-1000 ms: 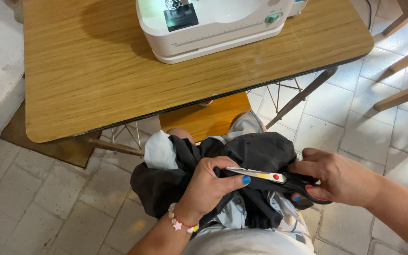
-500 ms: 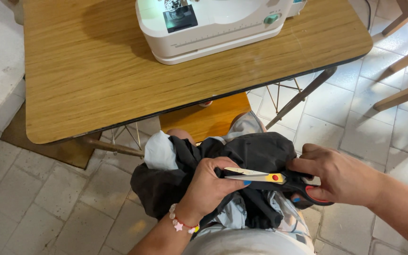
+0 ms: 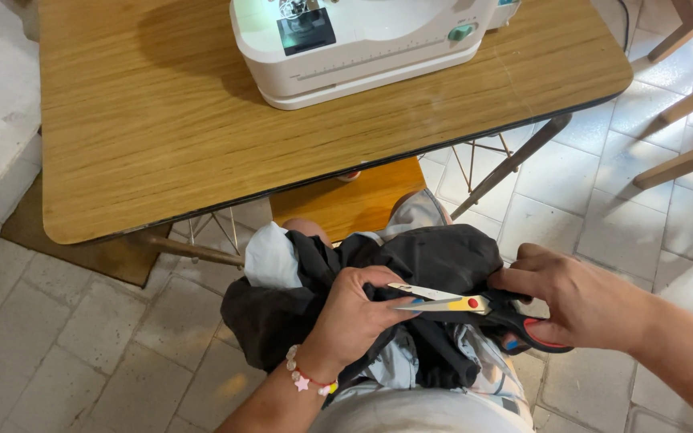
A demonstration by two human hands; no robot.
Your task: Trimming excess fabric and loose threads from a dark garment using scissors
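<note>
On my lap, left hand (image 3: pixel 354 313) bunches dark cloth (image 3: pixel 435 261) taut; at three o'clock, right hand (image 3: pixel 575 301) grips scissors (image 3: pixel 475 307), blades slightly parted, tips meeting cloth.

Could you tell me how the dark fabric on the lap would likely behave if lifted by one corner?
The dark fabric is bunched in soft folds, so it would probably hang limp. It looks thin, likely light. Gripped by the left hand, it seems easy to hold.

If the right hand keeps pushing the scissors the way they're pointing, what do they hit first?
Probably the left hand: the right hand aims the scissors leftward, and their blade tips sit at its fingers, over the dark fabric. Depth is hard to judge.
</note>
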